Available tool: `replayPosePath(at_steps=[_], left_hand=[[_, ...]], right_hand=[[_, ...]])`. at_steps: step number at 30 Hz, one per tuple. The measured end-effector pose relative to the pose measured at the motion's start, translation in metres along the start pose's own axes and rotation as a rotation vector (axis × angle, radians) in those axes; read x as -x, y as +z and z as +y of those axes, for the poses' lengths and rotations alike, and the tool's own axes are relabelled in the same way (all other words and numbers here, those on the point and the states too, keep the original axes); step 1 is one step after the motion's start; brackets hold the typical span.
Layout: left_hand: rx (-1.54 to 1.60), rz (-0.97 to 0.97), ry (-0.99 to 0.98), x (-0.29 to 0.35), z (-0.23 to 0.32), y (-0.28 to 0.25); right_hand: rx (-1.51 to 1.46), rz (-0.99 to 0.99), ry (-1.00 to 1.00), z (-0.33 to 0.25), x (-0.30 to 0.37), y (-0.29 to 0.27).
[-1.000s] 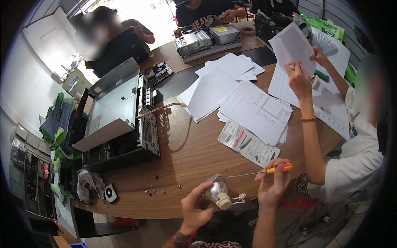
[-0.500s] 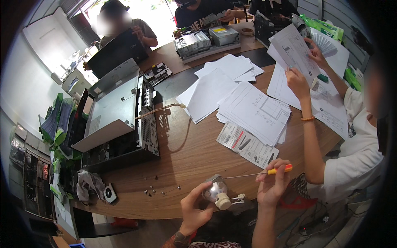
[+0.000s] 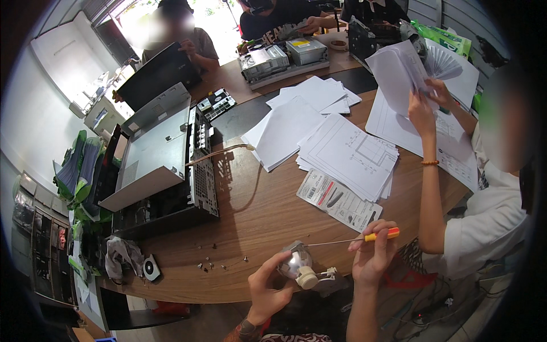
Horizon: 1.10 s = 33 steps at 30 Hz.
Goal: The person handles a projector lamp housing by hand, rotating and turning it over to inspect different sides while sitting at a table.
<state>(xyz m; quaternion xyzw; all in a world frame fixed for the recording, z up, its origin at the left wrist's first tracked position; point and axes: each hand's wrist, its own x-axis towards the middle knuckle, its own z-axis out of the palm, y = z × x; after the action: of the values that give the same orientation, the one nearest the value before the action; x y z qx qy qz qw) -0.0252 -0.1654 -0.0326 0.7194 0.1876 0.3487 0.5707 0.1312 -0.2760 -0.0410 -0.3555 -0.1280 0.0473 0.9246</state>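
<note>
Above the table's near edge, my left hand (image 3: 266, 290) is closed around a lamp (image 3: 294, 266) with a shiny rounded reflector and a cream-coloured base. A small cream fitting with wires (image 3: 327, 275) sticks out from the base's right side. My right hand (image 3: 371, 263) pinches a screwdriver (image 3: 382, 234) by its yellow and red handle. The thin shaft points left, its tip at the lamp's upper rim; whether it sits in a screw is too small to tell. Several small screws (image 3: 209, 264) lie on the wooden table to the left of my left hand.
An opened computer case (image 3: 165, 199) stands at the left, its cable (image 3: 228, 147) reaching over the table (image 3: 259, 214). Paper sheets (image 3: 347, 154) and a printed card package (image 3: 338, 200) lie ahead. At the right a person holds papers (image 3: 399, 77); others work across the table.
The screwdriver has shifted very slightly left; the lamp stays in my left hand. The person at the right has turned the held papers and brought both hands together at their edge.
</note>
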Motion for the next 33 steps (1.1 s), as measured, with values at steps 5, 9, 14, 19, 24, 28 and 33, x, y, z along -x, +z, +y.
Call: replayPosePath(at_steps=[5,9,14,19,24,28,33], left_hand=[[-0.025,-0.004,-0.003,-0.001,0.0,0.001],[-0.052,-0.004,0.001,-0.002,0.002,0.0],[0.06,-0.03,-0.045,-0.002,-0.004,-0.002],[0.261,-0.031,-0.142,0.002,-0.004,-0.006],[0.463,-0.131,-0.271,-0.008,0.007,-0.022],[0.38,-0.249,-0.208,-0.033,0.018,-0.038],[0.367,-0.279,-0.176,-0.078,0.04,-0.076]], right_hand=[[0.019,-0.01,-0.002,0.001,0.0,-0.001],[0.006,-0.023,-0.001,0.0,-0.001,0.001],[0.006,-0.035,0.004,-0.001,-0.004,0.002],[0.009,-0.074,0.001,0.002,-0.002,0.0],[-0.019,-0.09,0.049,0.006,-0.008,0.013],[-0.056,-0.154,0.072,-0.008,-0.03,0.036],[-0.119,-0.226,0.054,-0.012,-0.077,0.106]])
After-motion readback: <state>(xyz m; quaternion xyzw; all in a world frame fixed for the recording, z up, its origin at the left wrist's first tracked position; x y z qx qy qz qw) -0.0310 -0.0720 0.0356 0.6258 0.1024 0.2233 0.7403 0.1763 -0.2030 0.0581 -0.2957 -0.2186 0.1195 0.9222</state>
